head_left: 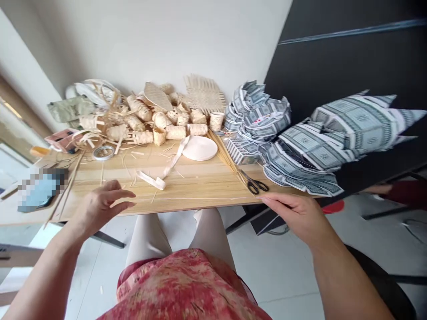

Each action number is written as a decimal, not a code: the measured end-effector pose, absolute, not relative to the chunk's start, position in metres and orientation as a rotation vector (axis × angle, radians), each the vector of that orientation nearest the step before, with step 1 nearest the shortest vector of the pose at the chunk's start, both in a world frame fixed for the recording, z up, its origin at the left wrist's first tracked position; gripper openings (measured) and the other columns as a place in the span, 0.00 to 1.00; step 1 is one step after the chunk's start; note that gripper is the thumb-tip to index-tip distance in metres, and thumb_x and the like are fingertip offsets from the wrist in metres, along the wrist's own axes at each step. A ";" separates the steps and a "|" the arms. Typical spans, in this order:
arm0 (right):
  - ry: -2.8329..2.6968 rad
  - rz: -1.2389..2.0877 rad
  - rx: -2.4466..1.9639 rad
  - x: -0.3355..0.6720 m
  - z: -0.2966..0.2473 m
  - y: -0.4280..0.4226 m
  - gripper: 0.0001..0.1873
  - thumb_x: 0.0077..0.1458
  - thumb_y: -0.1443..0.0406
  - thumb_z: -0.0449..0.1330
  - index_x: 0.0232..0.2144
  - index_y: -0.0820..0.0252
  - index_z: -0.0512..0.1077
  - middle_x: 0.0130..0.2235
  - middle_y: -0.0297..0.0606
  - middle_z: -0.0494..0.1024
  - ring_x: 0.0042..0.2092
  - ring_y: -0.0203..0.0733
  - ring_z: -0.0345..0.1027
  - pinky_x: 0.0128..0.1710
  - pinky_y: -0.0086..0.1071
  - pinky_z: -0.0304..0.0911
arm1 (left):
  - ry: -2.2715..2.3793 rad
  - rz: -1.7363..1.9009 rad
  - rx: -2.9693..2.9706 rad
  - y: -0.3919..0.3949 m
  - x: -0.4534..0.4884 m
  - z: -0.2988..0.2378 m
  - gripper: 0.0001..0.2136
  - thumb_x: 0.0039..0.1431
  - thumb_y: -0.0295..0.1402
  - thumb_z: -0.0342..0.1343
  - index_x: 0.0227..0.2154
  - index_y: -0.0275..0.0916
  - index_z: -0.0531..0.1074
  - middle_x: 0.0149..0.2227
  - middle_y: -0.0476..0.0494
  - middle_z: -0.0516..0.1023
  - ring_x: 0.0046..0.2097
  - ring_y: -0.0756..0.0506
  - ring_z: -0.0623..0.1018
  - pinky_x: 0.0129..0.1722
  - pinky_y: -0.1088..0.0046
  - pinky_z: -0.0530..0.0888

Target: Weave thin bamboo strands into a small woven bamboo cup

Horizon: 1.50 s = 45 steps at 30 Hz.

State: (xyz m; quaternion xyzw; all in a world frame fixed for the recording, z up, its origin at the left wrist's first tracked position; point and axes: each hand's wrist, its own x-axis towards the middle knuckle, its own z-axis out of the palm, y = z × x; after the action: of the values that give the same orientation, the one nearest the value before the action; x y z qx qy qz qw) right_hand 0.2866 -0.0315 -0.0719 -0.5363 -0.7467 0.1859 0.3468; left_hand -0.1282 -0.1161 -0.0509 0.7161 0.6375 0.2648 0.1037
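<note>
A thin pale straw strip (196, 198) stretches along the front edge of the wooden table (200, 182). My left hand (102, 202) pinches its left end near the table's front, fingers curled together. My right hand (296, 211) pinches the right end, just below black scissors (255, 183). Both hands hover at the table's near edge, above my lap.
A white tape roll (199, 148) with a loose tail (160, 175), a metal ring (103, 152), a heap of small woven baskets (156, 118), a bundle of sticks (227, 155), folded patterned paper pieces (300, 146) and a phone (40, 191) are on the table.
</note>
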 end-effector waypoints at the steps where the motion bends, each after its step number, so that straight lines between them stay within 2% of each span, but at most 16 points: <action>1: -1.945 0.499 -1.390 0.281 -0.066 -0.029 0.14 0.48 0.56 0.56 0.26 0.56 0.78 0.29 0.36 0.80 0.33 0.49 0.72 0.32 0.36 0.66 | 1.900 0.765 2.137 -0.118 -0.133 -0.052 0.11 0.54 0.36 0.51 0.29 0.38 0.77 0.24 0.50 0.64 0.25 0.53 0.65 0.26 0.77 0.61; 4: -2.008 0.632 -1.349 0.258 -0.047 -0.024 0.13 0.46 0.56 0.58 0.24 0.55 0.78 0.26 0.36 0.79 0.30 0.46 0.71 0.28 0.34 0.65 | 1.975 0.822 2.118 -0.122 -0.151 -0.056 0.14 0.56 0.37 0.47 0.26 0.37 0.76 0.24 0.49 0.65 0.25 0.52 0.67 0.26 0.78 0.61; 8: -2.097 0.897 -1.254 0.222 -0.034 -0.017 0.11 0.44 0.57 0.60 0.23 0.56 0.78 0.27 0.37 0.79 0.31 0.44 0.71 0.31 0.32 0.65 | 2.163 0.901 2.034 -0.130 -0.175 -0.065 0.15 0.54 0.40 0.47 0.25 0.36 0.74 0.28 0.46 0.70 0.29 0.51 0.69 0.30 0.77 0.64; 12: -2.086 1.065 -1.122 0.189 -0.037 -0.004 0.12 0.45 0.56 0.61 0.24 0.57 0.78 0.28 0.37 0.79 0.33 0.43 0.71 0.32 0.31 0.64 | 2.362 0.810 1.838 -0.145 -0.206 -0.084 0.16 0.52 0.43 0.46 0.24 0.38 0.73 0.30 0.46 0.72 0.29 0.50 0.69 0.28 0.77 0.65; 15: -2.056 1.165 -1.045 0.164 -0.039 0.004 0.12 0.46 0.57 0.61 0.24 0.58 0.78 0.28 0.37 0.79 0.33 0.41 0.70 0.33 0.31 0.63 | 2.485 0.723 1.786 -0.168 -0.230 -0.094 0.12 0.50 0.41 0.47 0.22 0.43 0.73 0.30 0.49 0.73 0.31 0.48 0.71 0.32 0.75 0.66; 17: -2.068 1.219 -1.018 0.148 -0.038 0.006 0.11 0.46 0.58 0.61 0.23 0.59 0.77 0.27 0.36 0.78 0.32 0.40 0.69 0.33 0.31 0.62 | 2.603 0.724 1.729 -0.184 -0.236 -0.090 0.08 0.50 0.41 0.49 0.27 0.47 0.72 0.31 0.53 0.72 0.33 0.46 0.71 0.35 0.72 0.66; 19: -2.100 1.280 -0.972 0.133 -0.035 0.006 0.11 0.46 0.59 0.60 0.23 0.59 0.77 0.26 0.36 0.77 0.31 0.40 0.68 0.32 0.31 0.61 | 2.806 0.842 1.496 -0.194 -0.225 -0.079 0.08 0.53 0.44 0.49 0.34 0.54 0.71 0.36 0.56 0.71 0.28 0.49 0.68 0.30 0.72 0.63; 20: -2.115 1.315 -0.939 0.127 -0.033 0.006 0.11 0.47 0.59 0.60 0.23 0.59 0.77 0.26 0.36 0.77 0.31 0.39 0.68 0.32 0.31 0.61 | 2.849 0.960 1.379 -0.194 -0.213 -0.072 0.09 0.55 0.44 0.48 0.38 0.57 0.70 0.38 0.57 0.70 0.28 0.49 0.67 0.30 0.72 0.63; 21: -2.126 1.345 -0.904 0.121 -0.032 0.005 0.10 0.47 0.59 0.60 0.23 0.59 0.77 0.27 0.36 0.77 0.31 0.39 0.68 0.33 0.31 0.61 | 2.750 1.118 1.313 -0.191 -0.198 -0.066 0.10 0.54 0.45 0.50 0.39 0.58 0.70 0.35 0.57 0.71 0.28 0.49 0.67 0.27 0.73 0.62; 23: -2.140 1.387 -0.846 0.112 -0.029 0.004 0.09 0.48 0.60 0.59 0.24 0.59 0.77 0.27 0.35 0.77 0.32 0.39 0.68 0.34 0.31 0.61 | 2.212 1.477 1.315 -0.172 -0.161 -0.058 0.11 0.52 0.45 0.54 0.38 0.52 0.73 0.33 0.53 0.74 0.28 0.49 0.68 0.24 0.75 0.63; 26: -2.143 1.417 -0.804 0.103 -0.028 0.002 0.08 0.49 0.61 0.60 0.25 0.58 0.77 0.28 0.34 0.77 0.33 0.38 0.68 0.35 0.30 0.61 | 1.553 1.421 1.299 -0.131 -0.109 -0.058 0.14 0.55 0.41 0.53 0.42 0.44 0.72 0.48 0.45 0.73 0.32 0.49 0.72 0.25 0.76 0.69; 29: -2.145 1.418 -0.782 0.099 -0.026 0.000 0.09 0.50 0.61 0.59 0.25 0.59 0.76 0.28 0.34 0.76 0.32 0.38 0.67 0.35 0.30 0.60 | 1.137 1.307 1.197 -0.096 -0.078 -0.065 0.14 0.55 0.40 0.54 0.42 0.39 0.72 0.42 0.41 0.75 0.36 0.47 0.74 0.26 0.77 0.70; 32: -2.148 1.367 -0.794 0.099 -0.026 0.001 0.10 0.51 0.61 0.58 0.24 0.60 0.75 0.26 0.33 0.74 0.30 0.36 0.65 0.34 0.30 0.59 | 1.004 1.250 1.092 -0.079 -0.071 -0.070 0.11 0.54 0.40 0.56 0.31 0.35 0.73 0.29 0.45 0.74 0.31 0.50 0.75 0.27 0.79 0.70; 34: -2.141 1.350 -0.806 0.099 -0.027 0.003 0.11 0.51 0.61 0.57 0.24 0.60 0.74 0.25 0.31 0.73 0.29 0.35 0.63 0.34 0.29 0.58 | 0.973 1.237 1.055 -0.075 -0.073 -0.073 0.12 0.53 0.40 0.57 0.27 0.34 0.73 0.26 0.47 0.73 0.27 0.53 0.73 0.28 0.79 0.69; 39: -2.109 1.354 -0.778 0.096 -0.030 0.010 0.11 0.51 0.61 0.57 0.24 0.61 0.72 0.26 0.32 0.72 0.30 0.35 0.63 0.33 0.28 0.58 | 0.918 1.192 0.952 -0.072 -0.078 -0.074 0.12 0.47 0.39 0.63 0.27 0.33 0.74 0.24 0.47 0.74 0.25 0.54 0.72 0.27 0.79 0.69; 45: -2.101 1.463 -0.798 0.087 -0.040 0.018 0.11 0.52 0.61 0.56 0.22 0.62 0.70 0.19 0.28 0.63 0.21 0.29 0.55 0.21 0.24 0.51 | 0.864 1.196 0.754 -0.070 -0.074 -0.071 0.13 0.42 0.38 0.67 0.27 0.33 0.73 0.24 0.49 0.73 0.23 0.55 0.72 0.25 0.80 0.68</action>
State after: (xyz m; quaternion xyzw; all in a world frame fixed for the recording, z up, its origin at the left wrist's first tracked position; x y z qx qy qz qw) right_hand 0.0874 0.0180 -0.0396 -0.2897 -0.7628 0.5313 0.2280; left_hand -0.0737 -0.0699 -0.0712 0.3353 0.3841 0.5318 0.6762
